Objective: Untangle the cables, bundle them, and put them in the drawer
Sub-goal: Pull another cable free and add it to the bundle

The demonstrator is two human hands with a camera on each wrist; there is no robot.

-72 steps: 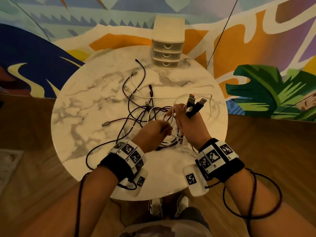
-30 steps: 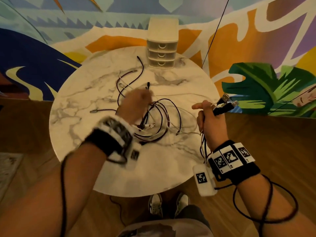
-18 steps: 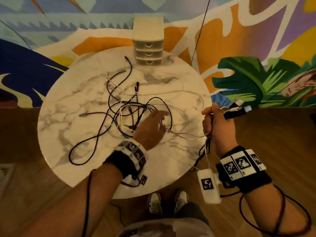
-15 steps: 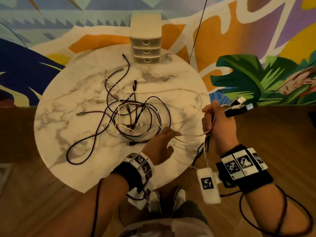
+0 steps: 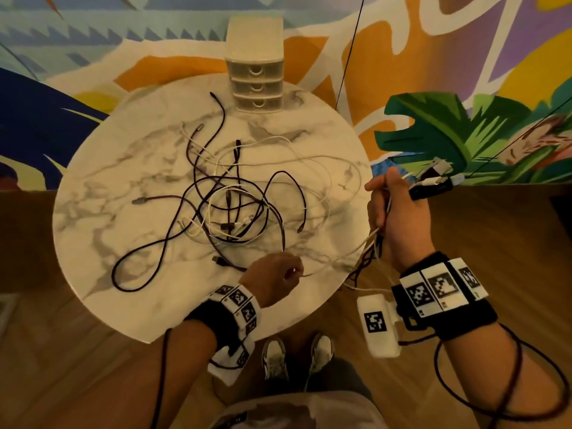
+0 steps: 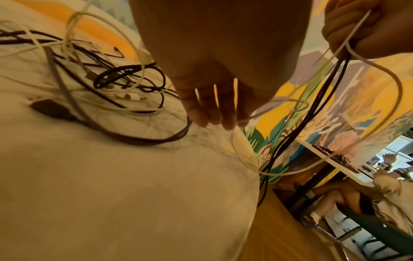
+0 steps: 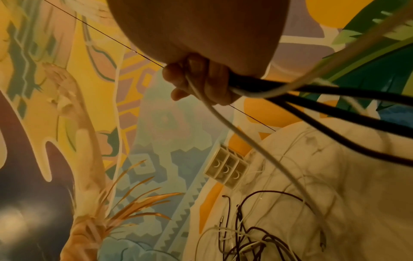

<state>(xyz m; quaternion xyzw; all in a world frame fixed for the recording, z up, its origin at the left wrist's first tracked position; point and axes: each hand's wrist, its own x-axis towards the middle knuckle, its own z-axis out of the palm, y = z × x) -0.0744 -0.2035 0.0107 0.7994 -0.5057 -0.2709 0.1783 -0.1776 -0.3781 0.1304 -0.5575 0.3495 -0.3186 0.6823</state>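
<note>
Fingers of the left hand are curled around a thin white cable strand at the near edge of the round white marble table. A moment earlier this hand was reaching open-fingered toward that strand; now the strand is held and drawn toward the body. By this, one cable seems to be separated from the heap, so the untangling is judged to be under way, with bundling not yet begun.

The tangle of dark and white cables is lying at the middle of the table. The right hand is clenched on several cable ends beyond the right table edge.

The small cream three-drawer organiser, with all drawers closed, is seen clearly in the head view. Only in the left wrist view is the slack white loop under the right hand seen, and there the fingertips are blurred.
</note>
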